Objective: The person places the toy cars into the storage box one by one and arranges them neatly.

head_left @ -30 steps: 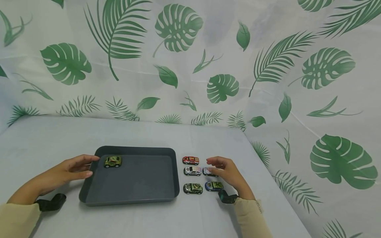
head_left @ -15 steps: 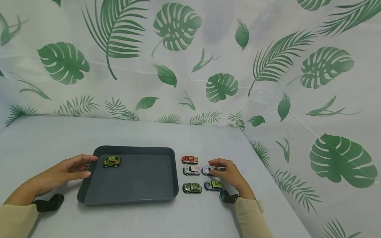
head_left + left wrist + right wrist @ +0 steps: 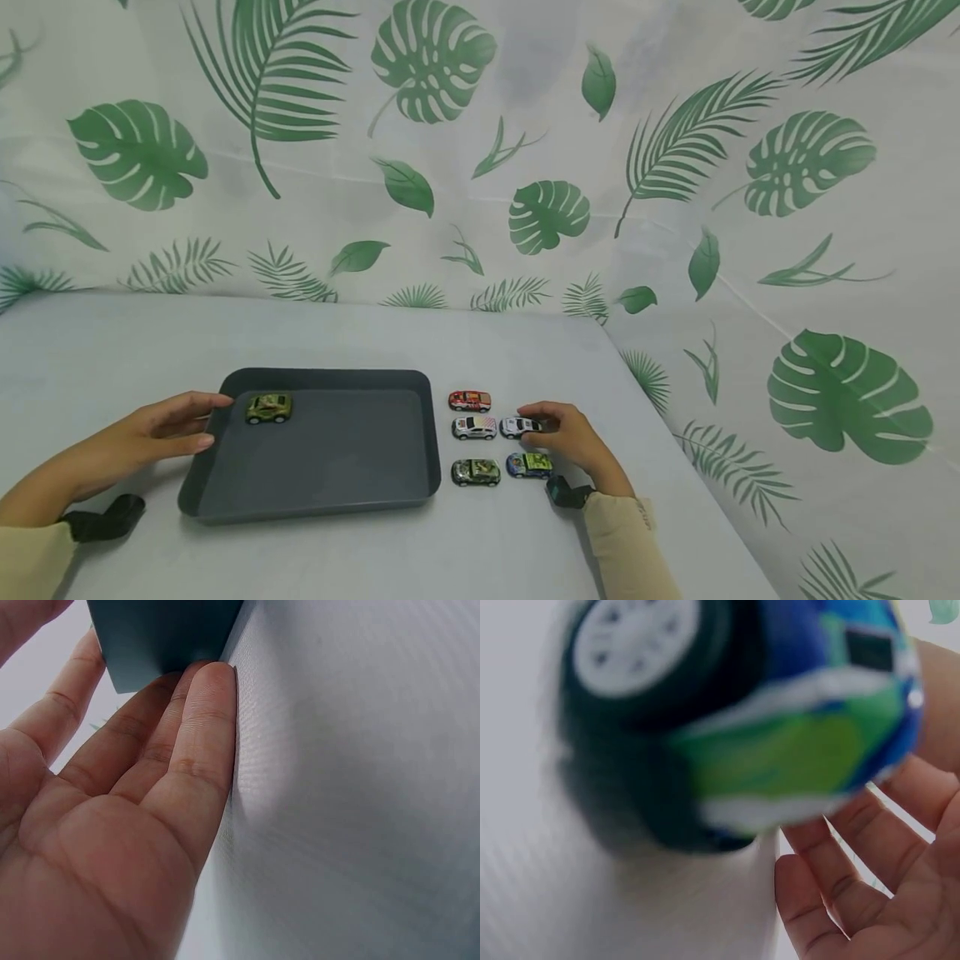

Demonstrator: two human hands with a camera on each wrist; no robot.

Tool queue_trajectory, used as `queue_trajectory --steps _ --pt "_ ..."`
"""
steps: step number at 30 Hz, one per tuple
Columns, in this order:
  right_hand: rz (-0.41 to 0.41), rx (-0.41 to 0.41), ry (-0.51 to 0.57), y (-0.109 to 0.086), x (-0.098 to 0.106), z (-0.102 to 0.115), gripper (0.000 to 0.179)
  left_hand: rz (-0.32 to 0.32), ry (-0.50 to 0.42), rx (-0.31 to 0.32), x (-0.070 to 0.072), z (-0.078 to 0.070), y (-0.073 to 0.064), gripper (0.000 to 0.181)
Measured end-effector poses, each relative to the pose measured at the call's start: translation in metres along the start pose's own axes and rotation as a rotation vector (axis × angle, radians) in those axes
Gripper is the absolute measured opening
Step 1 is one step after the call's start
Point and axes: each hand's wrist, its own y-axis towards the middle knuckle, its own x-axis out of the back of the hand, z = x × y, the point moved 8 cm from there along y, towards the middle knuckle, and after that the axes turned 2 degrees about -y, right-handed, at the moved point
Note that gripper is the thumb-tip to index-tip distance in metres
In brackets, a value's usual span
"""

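Observation:
My left hand [image 3: 161,429] rests at the left side of a dark grey tray [image 3: 337,492], fingertips against its wall. In the left wrist view, the fingers [image 3: 206,720] are nearly straight beside the tray's wall [image 3: 165,637]. A green camouflage toy car [image 3: 268,408] sits in the tray's back left corner. My right hand [image 3: 566,435] pinches a white toy car [image 3: 517,427] between thumb and index finger. Close by stands a blue and green toy car [image 3: 529,465], which fills much of the right wrist view and hides the thumb there.
Right of the tray stand a red toy car [image 3: 470,401], another white toy car [image 3: 474,427] and a dark camouflage toy car [image 3: 476,472]. All are on a white-covered table [image 3: 360,558]. A leaf-patterned cloth [image 3: 465,150] hangs behind and to the right.
The right hand has lowered, and its thumb and index finger have closed in on the white car. The left hand stays at the tray. The whole head view has shifted slightly.

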Motion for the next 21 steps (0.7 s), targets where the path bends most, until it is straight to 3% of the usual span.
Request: queue_trajectory --steps 8,21 --pt "-0.004 -0.037 -0.021 -0.001 0.0 -0.002 0.031 0.0 0.007 -0.014 0.0 0.001 0.0 0.064" --pt "-0.01 -0.005 -0.071 -0.005 0.005 0.009 0.028 0.002 -0.018 -0.002 -0.001 -0.008 -0.002 0.065"
